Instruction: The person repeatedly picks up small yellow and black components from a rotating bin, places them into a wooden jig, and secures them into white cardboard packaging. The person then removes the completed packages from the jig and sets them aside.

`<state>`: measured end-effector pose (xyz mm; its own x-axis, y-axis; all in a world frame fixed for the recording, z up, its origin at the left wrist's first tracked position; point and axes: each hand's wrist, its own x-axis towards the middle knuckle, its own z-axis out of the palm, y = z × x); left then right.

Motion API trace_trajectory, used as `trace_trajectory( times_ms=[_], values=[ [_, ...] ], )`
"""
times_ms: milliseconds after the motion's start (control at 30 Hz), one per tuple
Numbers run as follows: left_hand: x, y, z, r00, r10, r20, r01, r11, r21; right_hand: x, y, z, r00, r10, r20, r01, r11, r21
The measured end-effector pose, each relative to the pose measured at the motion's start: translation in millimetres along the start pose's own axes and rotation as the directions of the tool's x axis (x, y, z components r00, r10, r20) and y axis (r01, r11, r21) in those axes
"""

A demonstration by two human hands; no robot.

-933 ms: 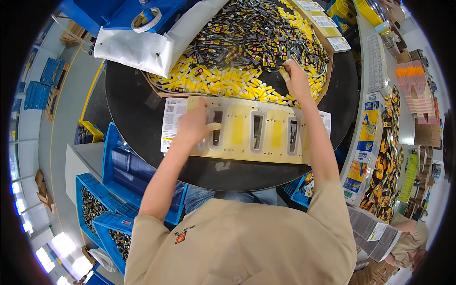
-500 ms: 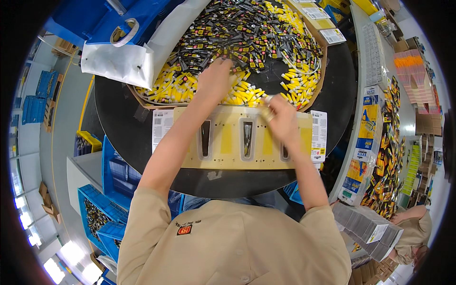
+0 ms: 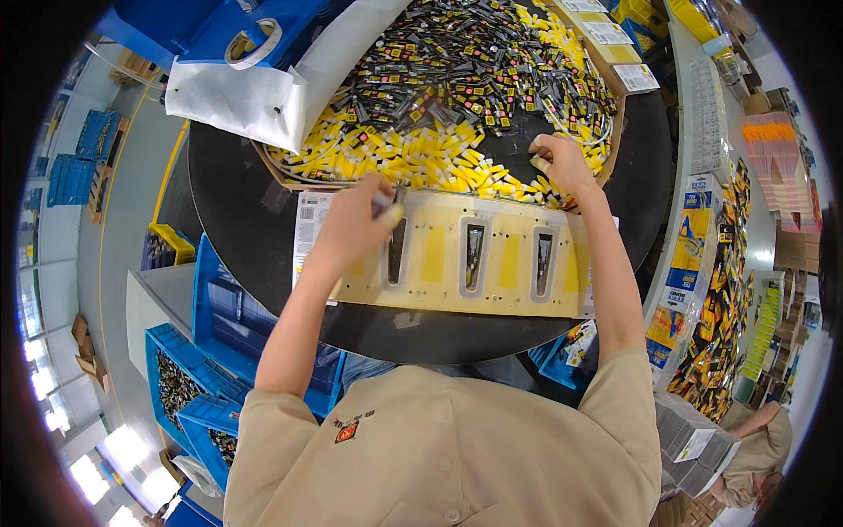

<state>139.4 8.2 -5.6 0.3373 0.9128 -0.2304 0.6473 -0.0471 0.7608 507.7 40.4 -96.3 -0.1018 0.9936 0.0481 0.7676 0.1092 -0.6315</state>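
A pale yellow fixture plate (image 3: 443, 294) with several clear-rimmed slots lies in front of me, and dark tubes (image 3: 472, 255) rest in the slots. Over the plate's left end, my left hand (image 3: 351, 220) is smeared by motion; a pale yellow patch shows at its fingertips, and what it holds, if anything, is unclear. My right hand (image 3: 566, 162) hovers beyond the plate's right part, beside the loose yellow caps (image 3: 479, 171). Its thumb and forefinger are bent but apart, with pale coverings at the tips and nothing visible between them. Behind the caps spreads a heap of black tubes (image 3: 421, 61).
A cardboard rim (image 3: 615, 132) borders the heap on the round black table (image 3: 233, 202). White printed cards (image 3: 309, 228) stick out under the plate. At upper left are a tape roll (image 3: 255, 46) and a blue bin (image 3: 149, 35). Blue crates (image 3: 189, 351) stand lower left; another person (image 3: 755, 448) is at right.
My left hand has drawn back from the heap to the plate's left end. The right hand has moved from the plate out to the caps at the right, uncovering the right slot.
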Motion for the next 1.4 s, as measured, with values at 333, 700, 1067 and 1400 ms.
trace_trajectory(
  times_ms=[333, 700, 1067, 1400],
  values=[
    [36.7, -13.5, 18.1, 0.899, 0.364, -0.243, -0.32, 0.926, 0.201, -18.0, -7.4, 9.3, 0.974, 0.122, -0.19, -0.124, 0.992, 0.001],
    [123.7, 1.6, 52.7, 0.969, 0.204, -0.142, -0.1, 0.842, 0.53, -150.6, -173.3, 72.6, 0.923, 0.223, -0.313, -0.216, 0.975, 0.058],
    [-71.8, -19.6, 20.7, 0.997, 0.078, 0.015, -0.079, 0.99, 0.114, -193.3, -140.8, 55.4, 0.946, 0.137, -0.293, -0.13, 0.991, 0.044],
    [-60.8, -65.6, -38.2, 0.913, 0.071, -0.401, 0.168, 0.83, 0.531, -221.4, -128.7, 16.5, 0.794, 0.577, -0.191, -0.522, 0.808, 0.273]
  ],
)
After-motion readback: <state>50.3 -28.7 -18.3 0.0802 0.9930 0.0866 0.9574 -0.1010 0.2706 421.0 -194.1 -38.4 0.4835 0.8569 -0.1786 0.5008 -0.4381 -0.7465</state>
